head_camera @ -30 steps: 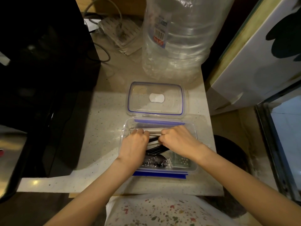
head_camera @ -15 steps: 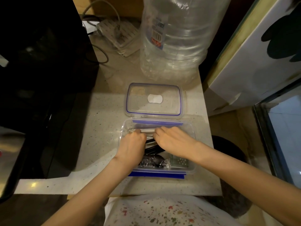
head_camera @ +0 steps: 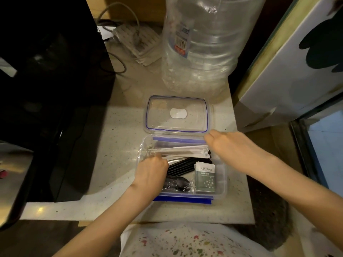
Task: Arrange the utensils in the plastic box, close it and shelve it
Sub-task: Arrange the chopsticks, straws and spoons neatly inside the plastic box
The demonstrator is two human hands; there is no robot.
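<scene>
A clear plastic box with blue clips lies open on the stone counter. Its lid rests flat just behind it. Inside are wrapped utensils in white sleeves along the back, black chopsticks or straws, a bagged black spoon and a green sachet. My left hand is curled at the box's left end, its fingertips pinching the white sleeves. My right hand hovers at the box's back right corner, fingers together, touching the sleeves' right end.
A large clear water jug stands behind the lid. A black appliance fills the left side, with a power strip and cables behind. A white cabinet rises on the right. The counter edge runs just below the box.
My right hand has left the middle of the box and moved to its back right corner, uncovering the sachet and black utensils. My left hand stayed at the left end.
</scene>
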